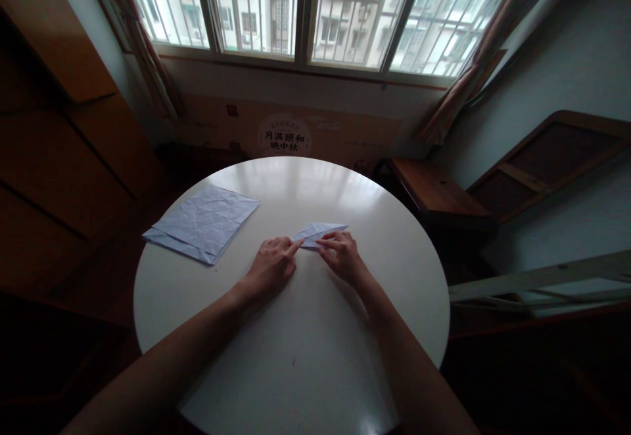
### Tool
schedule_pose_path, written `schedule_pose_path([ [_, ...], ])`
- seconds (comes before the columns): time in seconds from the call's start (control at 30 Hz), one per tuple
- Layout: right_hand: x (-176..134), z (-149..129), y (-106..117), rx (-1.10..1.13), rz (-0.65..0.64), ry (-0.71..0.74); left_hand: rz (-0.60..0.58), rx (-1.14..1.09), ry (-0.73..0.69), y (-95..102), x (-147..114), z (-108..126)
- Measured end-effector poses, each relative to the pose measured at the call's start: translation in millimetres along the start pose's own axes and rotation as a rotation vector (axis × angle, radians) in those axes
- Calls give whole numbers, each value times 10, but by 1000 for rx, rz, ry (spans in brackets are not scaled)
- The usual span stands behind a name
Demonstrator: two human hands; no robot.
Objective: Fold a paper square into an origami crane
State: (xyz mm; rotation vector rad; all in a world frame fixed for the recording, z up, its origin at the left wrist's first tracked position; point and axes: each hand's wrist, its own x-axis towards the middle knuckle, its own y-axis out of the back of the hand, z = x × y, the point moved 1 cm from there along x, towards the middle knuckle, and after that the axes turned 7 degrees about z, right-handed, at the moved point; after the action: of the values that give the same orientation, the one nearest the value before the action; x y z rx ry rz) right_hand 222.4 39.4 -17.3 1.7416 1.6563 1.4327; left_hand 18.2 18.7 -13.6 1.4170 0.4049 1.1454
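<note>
Folded paper (318, 232) lies flat at frame centre on the round white bench (305, 356), slightly right of the middle line. Left hand (270, 265) comes in from lower left, forearm stretched long across the bench, palm down, index finger extended and pressing on the paper's left tip; other fingers curled loosely, no clamped grip, just fingertip contact. Right hand (342, 256) comes in from lower right, palm down, fingers bent, fingertips pressing the paper's lower right edge; grip not closed around anything, cannot tell if the thumb tucks under the paper. Both hands sit close together, nearly touching at the paper.

Folded paper looks pale blue-white, small, a flat pointed shape, long corner toward the right, crease lines faintly visible, dim light.

Stack of sheets (202, 223), same pale colour, creased with fold marks, lies left of centre on the bench, well apart from the hands, untouched. Window (315, 8) with bars fills the top of the frame, curtains either side. Cardboard box (284, 134) with printed characters stands behind the bench under the window. Wooden furniture at right and left edges.
</note>
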Motion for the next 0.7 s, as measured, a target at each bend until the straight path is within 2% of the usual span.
schedule_pose_path([
  [0.13,-62,-137,-84,-19,-104,140,-6,-4,-8,-42,-14,-7],
  [0.23,-80,-176,-104,-30,-154,192,-15,-13,-2,-54,-21,5],
  [0.5,-75,-175,-87,-57,-165,180,3,-2,37,-70,-28,13],
  [0.7,-72,-191,-58,-86,-222,171,-8,18,82,14,-21,26],
])
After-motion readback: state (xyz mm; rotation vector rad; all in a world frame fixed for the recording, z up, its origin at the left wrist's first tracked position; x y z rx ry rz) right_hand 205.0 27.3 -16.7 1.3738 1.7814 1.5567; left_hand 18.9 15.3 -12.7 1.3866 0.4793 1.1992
